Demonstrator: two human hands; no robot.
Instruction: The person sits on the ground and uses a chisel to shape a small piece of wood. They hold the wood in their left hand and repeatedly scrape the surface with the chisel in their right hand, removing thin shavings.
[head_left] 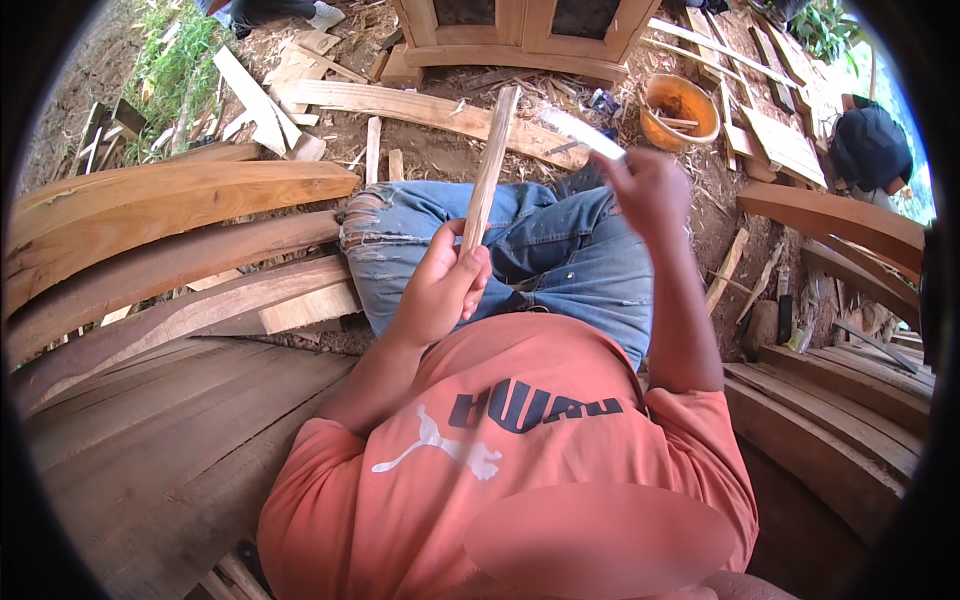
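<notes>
Remotely, I saw left fingers [467, 270] grasping a grained wooden stick [491, 165] (jutting toward one o'clock), right fingers [617, 175] a blurred blade [582, 132].

Orange bucket [655, 132] is sitting past the right hand [648, 190], holding some wood scraps [680, 123]. Thick curved beams [175, 210] are lying off to the left of the left hand [447, 275], some green grass [178, 60] is growing way out past them, and a panelled wooden frame [510, 58] is looming ahead of both hands.
</notes>
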